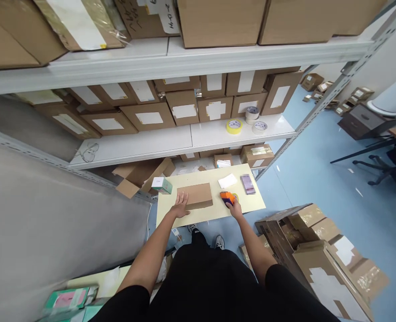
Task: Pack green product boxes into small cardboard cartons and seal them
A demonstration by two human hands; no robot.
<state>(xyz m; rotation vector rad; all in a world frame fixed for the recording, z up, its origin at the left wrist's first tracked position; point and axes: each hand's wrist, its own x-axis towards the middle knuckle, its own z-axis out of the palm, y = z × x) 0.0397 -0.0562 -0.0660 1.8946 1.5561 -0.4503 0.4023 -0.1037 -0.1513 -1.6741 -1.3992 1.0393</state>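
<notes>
L hand (pixel 181 206) resting on box (pixel 199 194), R hand (pixel 234 208) gripping tape gun (pixel 227 197)
Box lying on desk (pixel 166 215), open L hand lying across its L end; R arm (pixel 254 241) slanting down, R of box. Far beyond box, label (pixel 169 17) w/ handwritten nos. showing, partly legible.

Single head-worn view, facing forward and steeply down from above the wearer's black shirt (pixel 208 286), which fills the bottom centre, with both arms (pixel 161 241) extending up the frame. The worktop (pixel 251 203), carrying the brown carton (pixel 194 192) and orange tape dispenser (pixel 227 197), sits below mid-frame, within arm's reach and seen from above, while an upper shelf (pixel 201 58) crosses near the top. Field is wide: grey wall (pixel 84 214) at left, blue floor (pixel 305 165) receding at right.
</notes>
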